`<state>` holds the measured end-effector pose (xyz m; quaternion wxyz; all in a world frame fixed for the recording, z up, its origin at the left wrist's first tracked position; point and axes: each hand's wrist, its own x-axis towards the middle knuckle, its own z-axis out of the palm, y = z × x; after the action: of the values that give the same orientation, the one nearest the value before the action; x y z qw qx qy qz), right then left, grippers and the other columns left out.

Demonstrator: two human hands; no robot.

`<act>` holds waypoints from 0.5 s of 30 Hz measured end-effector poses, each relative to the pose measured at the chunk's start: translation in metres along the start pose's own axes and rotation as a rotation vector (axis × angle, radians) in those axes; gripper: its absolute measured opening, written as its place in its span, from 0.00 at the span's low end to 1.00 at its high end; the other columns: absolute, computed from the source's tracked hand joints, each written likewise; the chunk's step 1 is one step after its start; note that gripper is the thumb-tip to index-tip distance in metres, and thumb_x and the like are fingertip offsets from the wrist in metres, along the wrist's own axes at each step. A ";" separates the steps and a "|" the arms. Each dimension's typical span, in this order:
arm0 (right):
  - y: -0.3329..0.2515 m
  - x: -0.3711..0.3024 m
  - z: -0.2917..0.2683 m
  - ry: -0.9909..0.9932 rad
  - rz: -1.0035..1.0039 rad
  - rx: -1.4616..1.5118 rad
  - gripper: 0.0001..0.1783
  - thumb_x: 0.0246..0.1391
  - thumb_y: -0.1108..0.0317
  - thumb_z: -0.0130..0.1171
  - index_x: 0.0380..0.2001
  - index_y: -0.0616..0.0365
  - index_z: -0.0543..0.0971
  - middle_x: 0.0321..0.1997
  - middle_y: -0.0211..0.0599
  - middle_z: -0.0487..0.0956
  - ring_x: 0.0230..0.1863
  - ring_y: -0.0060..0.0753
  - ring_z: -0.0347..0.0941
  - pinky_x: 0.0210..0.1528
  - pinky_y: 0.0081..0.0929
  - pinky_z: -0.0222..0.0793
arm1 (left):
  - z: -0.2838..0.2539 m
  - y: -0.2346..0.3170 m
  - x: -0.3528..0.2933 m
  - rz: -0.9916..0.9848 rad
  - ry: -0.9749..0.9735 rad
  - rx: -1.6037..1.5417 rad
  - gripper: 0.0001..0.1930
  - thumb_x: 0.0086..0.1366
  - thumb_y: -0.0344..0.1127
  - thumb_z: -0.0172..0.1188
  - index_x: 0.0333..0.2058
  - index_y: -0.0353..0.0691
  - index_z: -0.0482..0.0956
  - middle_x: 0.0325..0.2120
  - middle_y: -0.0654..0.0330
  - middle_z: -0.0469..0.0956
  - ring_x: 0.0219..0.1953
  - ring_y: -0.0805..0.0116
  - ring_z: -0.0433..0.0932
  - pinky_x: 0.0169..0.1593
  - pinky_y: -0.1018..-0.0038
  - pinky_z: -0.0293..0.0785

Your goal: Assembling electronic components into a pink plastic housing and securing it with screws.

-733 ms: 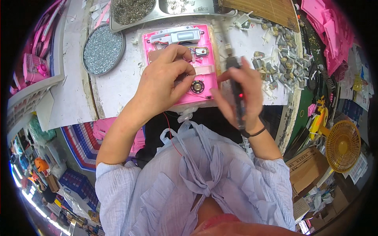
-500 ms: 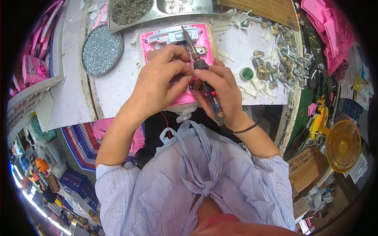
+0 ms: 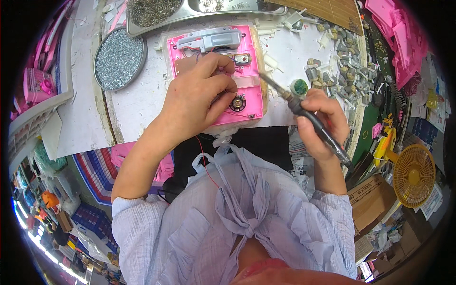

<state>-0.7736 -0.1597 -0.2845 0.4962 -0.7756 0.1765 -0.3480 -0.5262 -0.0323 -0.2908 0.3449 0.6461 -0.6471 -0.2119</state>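
My left hand (image 3: 197,97) rests over a pink plastic casing (image 3: 256,107), its thumb and fingers pinched together near a small round speaker (image 3: 237,102). What the pinch holds is hidden. From under this hand a thin red wire (image 3: 202,149) hangs down toward my clothing. A grey-blue plastic housing (image 3: 209,41) and a small metal-cased part (image 3: 241,59) sit in the casing, with thin wires about them. My right hand (image 3: 327,121) is closed around the dark handle of a soldering iron (image 3: 304,111), whose tip points up and left toward the casing's right edge, apart from it.
A small round tub with green contents (image 3: 299,87) stands near the iron. Many small motors with white plastic parts (image 3: 332,71) cover the table's right side. A round dish of screws (image 3: 119,59) lies left, a metal tray (image 3: 190,14) at the back. A yellow fan (image 3: 414,175) stands at right.
My right hand has drawn the soldering iron away from the left fingertips, to the right, and its tip now slants left. The speaker has come into view. My left hand stays nearly in place.
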 end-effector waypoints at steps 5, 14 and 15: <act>0.000 0.003 0.003 -0.106 -0.079 -0.065 0.14 0.42 0.75 0.69 0.36 0.61 0.80 0.19 0.30 0.70 0.21 0.29 0.64 0.26 0.27 0.57 | 0.002 0.000 0.000 0.015 0.009 0.026 0.09 0.53 0.25 0.70 0.33 0.37 0.81 0.45 0.57 0.77 0.41 0.59 0.81 0.43 0.67 0.78; 0.000 0.003 0.004 -0.155 -0.039 -0.086 0.13 0.40 0.74 0.69 0.34 0.59 0.81 0.17 0.29 0.68 0.20 0.30 0.63 0.25 0.28 0.57 | 0.003 0.000 -0.001 0.022 0.013 0.047 0.09 0.53 0.25 0.70 0.33 0.37 0.81 0.45 0.57 0.77 0.41 0.59 0.81 0.43 0.67 0.78; 0.000 0.004 0.004 -0.159 -0.038 -0.088 0.13 0.40 0.74 0.69 0.34 0.59 0.81 0.17 0.29 0.68 0.19 0.30 0.63 0.25 0.28 0.57 | 0.003 0.000 -0.001 0.029 0.015 0.052 0.09 0.53 0.25 0.70 0.33 0.37 0.81 0.45 0.57 0.77 0.42 0.59 0.81 0.43 0.67 0.78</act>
<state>-0.7679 -0.1593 -0.2845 0.4675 -0.8250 0.1368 -0.2865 -0.5282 -0.0319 -0.2932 0.3360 0.6470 -0.6591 -0.1848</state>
